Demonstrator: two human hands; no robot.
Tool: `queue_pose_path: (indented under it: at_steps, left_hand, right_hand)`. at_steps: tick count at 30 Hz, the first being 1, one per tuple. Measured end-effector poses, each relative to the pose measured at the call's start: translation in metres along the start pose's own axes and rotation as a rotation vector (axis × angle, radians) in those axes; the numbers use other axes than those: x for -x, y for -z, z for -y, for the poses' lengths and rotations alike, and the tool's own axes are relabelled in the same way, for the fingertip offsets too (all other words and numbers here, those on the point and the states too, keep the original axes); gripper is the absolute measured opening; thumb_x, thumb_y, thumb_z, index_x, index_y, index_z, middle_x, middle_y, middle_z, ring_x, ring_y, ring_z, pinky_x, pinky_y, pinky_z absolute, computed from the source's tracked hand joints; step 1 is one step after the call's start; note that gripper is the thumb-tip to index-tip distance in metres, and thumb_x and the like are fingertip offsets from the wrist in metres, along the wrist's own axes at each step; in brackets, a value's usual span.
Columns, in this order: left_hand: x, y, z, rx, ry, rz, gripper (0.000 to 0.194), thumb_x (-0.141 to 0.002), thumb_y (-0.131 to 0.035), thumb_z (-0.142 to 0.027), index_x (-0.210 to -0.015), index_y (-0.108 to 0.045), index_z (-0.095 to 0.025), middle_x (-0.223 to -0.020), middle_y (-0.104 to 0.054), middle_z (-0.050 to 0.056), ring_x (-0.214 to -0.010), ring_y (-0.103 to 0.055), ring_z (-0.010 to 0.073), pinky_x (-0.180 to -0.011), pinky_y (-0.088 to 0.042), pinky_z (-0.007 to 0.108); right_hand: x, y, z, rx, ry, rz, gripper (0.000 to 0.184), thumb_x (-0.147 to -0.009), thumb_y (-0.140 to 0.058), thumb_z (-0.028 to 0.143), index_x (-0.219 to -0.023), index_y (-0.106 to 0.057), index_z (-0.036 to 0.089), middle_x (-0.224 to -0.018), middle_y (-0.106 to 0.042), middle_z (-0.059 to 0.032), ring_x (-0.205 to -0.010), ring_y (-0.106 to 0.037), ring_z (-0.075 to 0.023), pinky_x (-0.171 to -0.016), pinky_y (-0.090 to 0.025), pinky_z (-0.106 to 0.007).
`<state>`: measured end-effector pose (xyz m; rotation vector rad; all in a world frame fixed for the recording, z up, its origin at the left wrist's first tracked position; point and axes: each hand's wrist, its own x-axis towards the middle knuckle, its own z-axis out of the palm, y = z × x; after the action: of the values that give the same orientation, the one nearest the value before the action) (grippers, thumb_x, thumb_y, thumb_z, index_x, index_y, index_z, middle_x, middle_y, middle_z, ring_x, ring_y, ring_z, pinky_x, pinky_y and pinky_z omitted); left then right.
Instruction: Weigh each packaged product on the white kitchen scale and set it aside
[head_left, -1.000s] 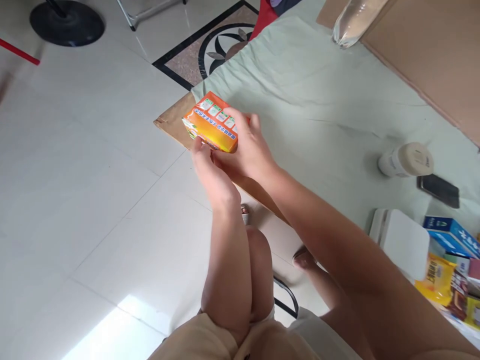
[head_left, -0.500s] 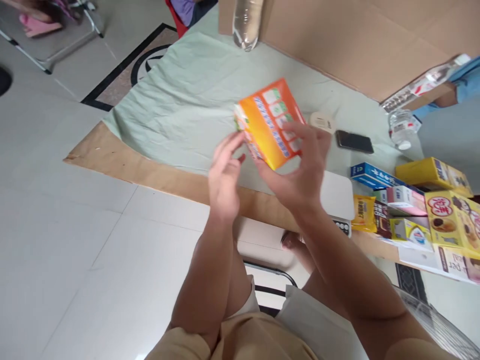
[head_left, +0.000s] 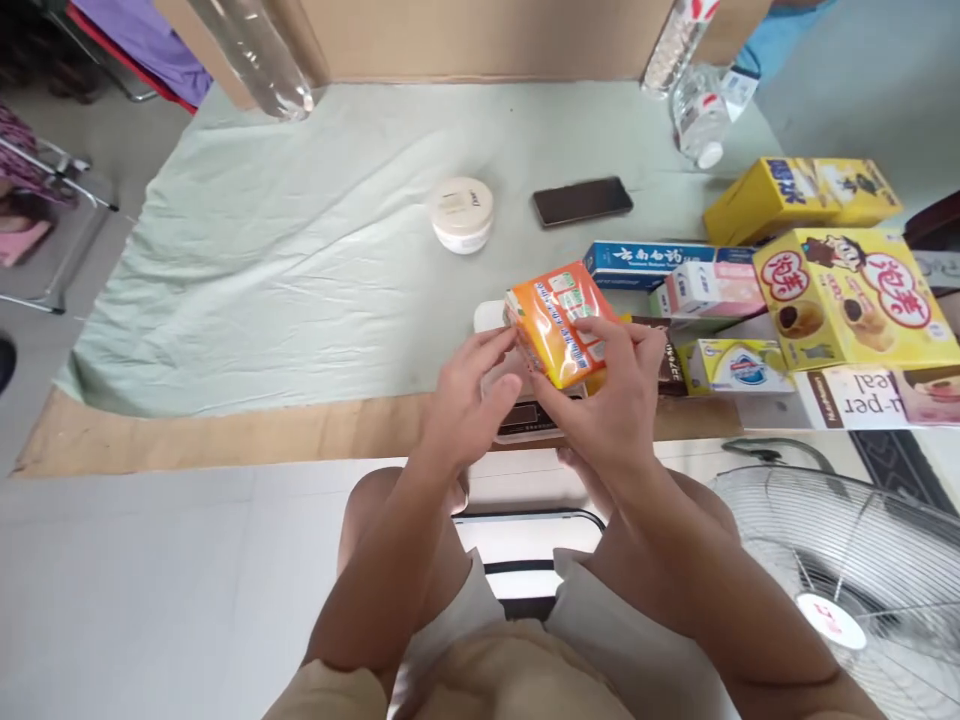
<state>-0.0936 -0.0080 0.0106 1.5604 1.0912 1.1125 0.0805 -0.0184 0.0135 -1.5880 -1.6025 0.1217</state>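
An orange box with white and green panels is held in front of me, above a white kitchen scale that sits at the near edge of a pale green cloth. My right hand grips the box from its near right side, fingers curled over its top face. My left hand touches the box's left end with its fingertips. Both forearms reach out over my knees.
Right of the scale lies a pile of boxes: a blue one, a yellow one, a large yellow snack box. A white jar and a black phone lie further back. A fan grille stands at the lower right.
The view has swung right and the box has come from the cloth's left corner to above the scale. My left hand, briefly off the box, touches its left end again.
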Motion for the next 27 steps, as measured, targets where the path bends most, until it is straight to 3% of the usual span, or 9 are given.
queue_pose_path:
  at_steps: [7, 11, 14, 17, 21, 27]
  left_hand:
    - [0.001, 0.001, 0.003, 0.028, 0.117, -0.025, 0.068, -0.096, -0.057, -0.072, -0.139, -0.070, -0.022, -0.144, -0.072, 0.012, -0.130, -0.070, 0.0322, -0.110, -0.059, 0.046]
    - [0.002, 0.005, 0.009, -0.104, 0.010, -0.218, 0.052, -0.100, -0.052, -0.065, -0.122, -0.074, -0.023, -0.121, -0.079, 0.010, -0.113, -0.074, 0.0287, -0.097, -0.060, 0.045]
    - [0.001, 0.009, 0.016, -0.217, -0.083, -0.282, 0.047, -0.101, -0.051, -0.062, -0.120, -0.070, -0.024, -0.119, -0.074, 0.009, -0.115, -0.070, 0.0281, -0.098, -0.059, 0.045]
    - [-0.001, 0.010, 0.023, -0.350, -0.145, -0.233, 0.049, -0.098, -0.057, -0.058, -0.133, -0.062, -0.025, -0.137, -0.065, 0.012, -0.132, -0.063, 0.0302, -0.111, -0.055, 0.049]
    - [-0.002, 0.006, 0.025, -0.451, -0.159, -0.080, 0.072, -0.092, -0.067, -0.057, -0.153, -0.045, -0.025, -0.162, -0.048, 0.017, -0.153, -0.047, 0.0363, -0.123, -0.046, 0.057]
    - [-0.002, 0.001, 0.019, -0.484, -0.137, 0.034, 0.096, -0.086, -0.075, -0.061, -0.165, -0.030, -0.027, -0.173, -0.033, 0.019, -0.164, -0.031, 0.0407, -0.131, -0.034, 0.064]
  right_hand:
    - [0.009, 0.003, -0.007, 0.076, -0.038, 0.197, 0.066, -0.084, -0.068, 0.061, -0.138, -0.058, 0.025, -0.129, -0.049, -0.0146, -0.117, -0.059, -0.0325, -0.079, -0.060, -0.046]
    - [0.015, 0.003, -0.020, -0.081, 0.157, 0.089, 0.054, -0.097, -0.047, 0.052, -0.145, -0.048, 0.027, -0.138, -0.045, -0.0147, -0.129, -0.054, -0.0314, -0.102, -0.056, -0.053]
    - [0.016, 0.002, -0.032, -0.176, 0.238, -0.003, 0.050, -0.100, -0.042, 0.045, -0.147, -0.044, 0.029, -0.145, -0.043, -0.0140, -0.136, -0.050, -0.0313, -0.113, -0.049, -0.058]
    - [0.015, -0.002, -0.039, -0.234, 0.248, -0.016, 0.049, -0.098, -0.047, 0.040, -0.145, -0.046, 0.028, -0.144, -0.047, -0.0147, -0.138, -0.050, -0.0319, -0.117, -0.046, -0.062]
    - [0.016, -0.010, -0.041, -0.286, 0.242, -0.020, 0.050, -0.096, -0.050, 0.038, -0.144, -0.045, 0.028, -0.148, -0.049, -0.0154, -0.141, -0.050, -0.0321, -0.118, -0.045, -0.065]
    - [0.018, -0.016, -0.041, -0.329, 0.223, -0.026, 0.050, -0.097, -0.051, 0.036, -0.146, -0.045, 0.026, -0.151, -0.048, -0.0174, -0.146, -0.048, -0.0329, -0.121, -0.043, -0.065]
